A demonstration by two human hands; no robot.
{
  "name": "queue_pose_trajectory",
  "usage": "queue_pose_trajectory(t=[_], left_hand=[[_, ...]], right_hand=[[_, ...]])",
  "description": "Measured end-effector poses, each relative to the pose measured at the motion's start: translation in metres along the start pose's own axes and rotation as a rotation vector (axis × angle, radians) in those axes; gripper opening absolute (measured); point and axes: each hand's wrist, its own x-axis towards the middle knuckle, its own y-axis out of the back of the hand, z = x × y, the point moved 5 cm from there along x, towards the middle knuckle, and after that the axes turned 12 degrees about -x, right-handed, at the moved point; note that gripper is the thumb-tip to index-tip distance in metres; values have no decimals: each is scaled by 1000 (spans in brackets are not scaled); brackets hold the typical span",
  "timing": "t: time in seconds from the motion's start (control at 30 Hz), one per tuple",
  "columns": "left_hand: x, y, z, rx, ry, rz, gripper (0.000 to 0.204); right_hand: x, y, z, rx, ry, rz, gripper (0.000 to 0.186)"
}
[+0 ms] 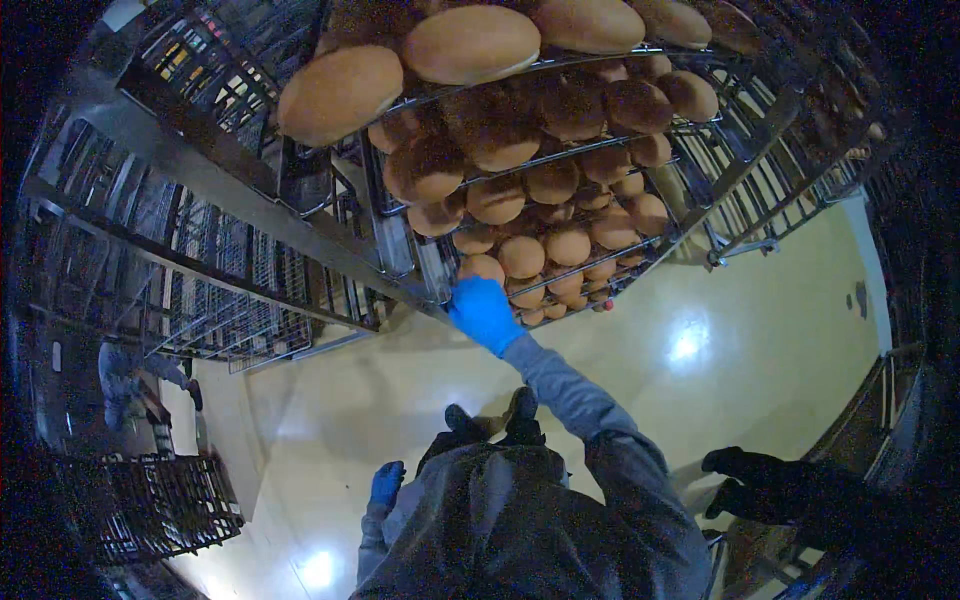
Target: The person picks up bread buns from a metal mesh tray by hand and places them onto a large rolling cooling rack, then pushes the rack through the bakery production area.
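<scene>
Blue-gloved right hand [484, 314], bread rolls [521, 257] just beyond, left hand [387, 484] well apart, grips unclear

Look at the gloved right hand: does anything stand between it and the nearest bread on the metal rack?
Nothing visible does. The right hand is at the rack's left edge, and the nearest bread shows just above it in the picture. The glove could hide a tray edge there.

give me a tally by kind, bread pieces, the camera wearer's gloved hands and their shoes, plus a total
Bread pieces: at least 20, many overlapped or partly hidden
Blue-gloved hands: 2
Dark shoes: 2
Total: at least 24
</scene>
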Motion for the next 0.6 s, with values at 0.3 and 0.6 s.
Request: queue_pose_trajectory(t=[0.3,0.6], left_hand=[[13,17,-23,544,-351,-171,45],[6,-2,-12,12,-45,-29,43]], right_hand=[[-29,-4,13,-29,-152,72,21],[-46,13,38,-35,-298,82,27]])
